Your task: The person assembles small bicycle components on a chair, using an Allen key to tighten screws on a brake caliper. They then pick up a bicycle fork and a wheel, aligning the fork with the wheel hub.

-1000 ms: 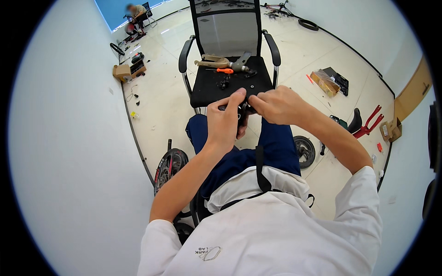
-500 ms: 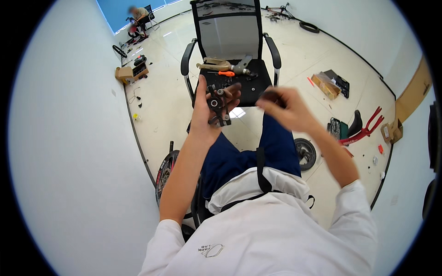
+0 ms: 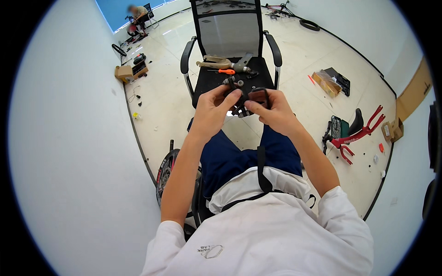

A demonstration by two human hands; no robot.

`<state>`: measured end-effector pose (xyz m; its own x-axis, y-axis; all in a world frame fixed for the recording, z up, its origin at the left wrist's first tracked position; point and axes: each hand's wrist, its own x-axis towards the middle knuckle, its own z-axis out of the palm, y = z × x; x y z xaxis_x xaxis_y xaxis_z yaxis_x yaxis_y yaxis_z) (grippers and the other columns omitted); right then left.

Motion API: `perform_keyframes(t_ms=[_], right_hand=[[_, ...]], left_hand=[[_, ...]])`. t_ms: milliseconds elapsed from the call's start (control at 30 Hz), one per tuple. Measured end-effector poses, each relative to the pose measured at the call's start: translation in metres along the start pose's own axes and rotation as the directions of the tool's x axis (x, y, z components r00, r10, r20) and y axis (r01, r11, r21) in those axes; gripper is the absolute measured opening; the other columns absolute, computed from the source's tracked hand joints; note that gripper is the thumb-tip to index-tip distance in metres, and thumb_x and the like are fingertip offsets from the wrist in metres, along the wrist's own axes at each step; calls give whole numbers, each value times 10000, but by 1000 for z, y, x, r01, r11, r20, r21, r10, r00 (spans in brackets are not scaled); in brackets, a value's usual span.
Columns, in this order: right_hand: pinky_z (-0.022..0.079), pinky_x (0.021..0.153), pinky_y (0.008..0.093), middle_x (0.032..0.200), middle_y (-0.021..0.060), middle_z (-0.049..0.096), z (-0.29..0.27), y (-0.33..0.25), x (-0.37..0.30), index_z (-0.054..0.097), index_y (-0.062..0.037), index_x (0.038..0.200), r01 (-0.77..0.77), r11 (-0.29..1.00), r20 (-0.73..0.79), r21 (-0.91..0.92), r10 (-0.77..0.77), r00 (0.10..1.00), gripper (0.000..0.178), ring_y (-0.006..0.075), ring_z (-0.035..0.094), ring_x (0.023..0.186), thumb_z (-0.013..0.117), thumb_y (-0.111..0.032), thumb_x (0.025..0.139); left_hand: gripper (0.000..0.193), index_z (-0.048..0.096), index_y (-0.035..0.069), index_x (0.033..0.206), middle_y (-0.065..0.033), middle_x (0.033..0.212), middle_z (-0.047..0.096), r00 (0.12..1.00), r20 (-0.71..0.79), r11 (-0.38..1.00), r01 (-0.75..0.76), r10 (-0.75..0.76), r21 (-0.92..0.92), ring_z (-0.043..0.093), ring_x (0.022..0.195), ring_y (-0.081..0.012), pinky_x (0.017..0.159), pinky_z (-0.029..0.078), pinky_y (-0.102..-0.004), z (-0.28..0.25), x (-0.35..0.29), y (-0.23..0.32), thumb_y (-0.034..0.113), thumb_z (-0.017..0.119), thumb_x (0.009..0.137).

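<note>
Over the front of the chair seat, my two hands meet around a small black metal part that looks like a bicycle disc brake caliper. My left hand is closed on its left side, thumb pressed against it. In the fingers of my right hand is a thin black curved piece, held against the caliper's right side. The fingers partly cover where the two pieces meet. Beyond them on the seat lie a screwdriver with an orange handle and a tan fork-shaped part.
The black office chair faces me, armrests on both sides. A wheel stands by my left leg. To the right on the floor are a red bike frame, a green tool case and cardboard boxes. Another person sits far left.
My right hand has moved left to meet the left hand at the caliper. My left hand has turned from palm-up to a pinching grip, and the caliper has shifted slightly right.
</note>
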<state>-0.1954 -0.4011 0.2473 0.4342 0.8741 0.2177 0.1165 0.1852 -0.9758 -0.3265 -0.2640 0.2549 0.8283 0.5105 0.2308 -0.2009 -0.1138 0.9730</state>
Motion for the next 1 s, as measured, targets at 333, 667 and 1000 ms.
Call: perform_keyframes(t_ms=[333, 667, 1000], right_hand=[[460, 632, 275, 759, 43, 646, -50, 156, 85, 654, 39, 909, -8, 866, 154, -500, 99, 983, 296, 108, 566, 676, 683, -251, 859], [506, 688, 382, 757, 193, 669, -106, 250, 136, 669, 53, 898, -414, 756, -227, -507, 346, 910, 328, 321, 669, 735, 664, -263, 812], [489, 835, 432, 1021, 239, 608, -116, 302, 271, 609, 75, 1042, -126, 724, -132, -678, 49, 990, 279, 399, 599, 931, 634, -97, 823]], left_hand=[[297, 631, -21, 1111, -65, 960, 677, 880, -181, 874, 373, -440, -311, 658, 865, -159, 783, 525, -295, -21, 38, -170, 196, 662, 911], [279, 631, -8, 999, -56, 812, 650, 629, -377, 729, 636, -679, -251, 619, 626, -137, 531, 475, -262, -77, 97, -253, 242, 687, 889], [531, 630, -45, 1090, -208, 1041, 677, 743, -623, 653, 601, -244, 461, 654, 976, -332, 863, 507, -375, -139, 273, -316, 360, 752, 769]])
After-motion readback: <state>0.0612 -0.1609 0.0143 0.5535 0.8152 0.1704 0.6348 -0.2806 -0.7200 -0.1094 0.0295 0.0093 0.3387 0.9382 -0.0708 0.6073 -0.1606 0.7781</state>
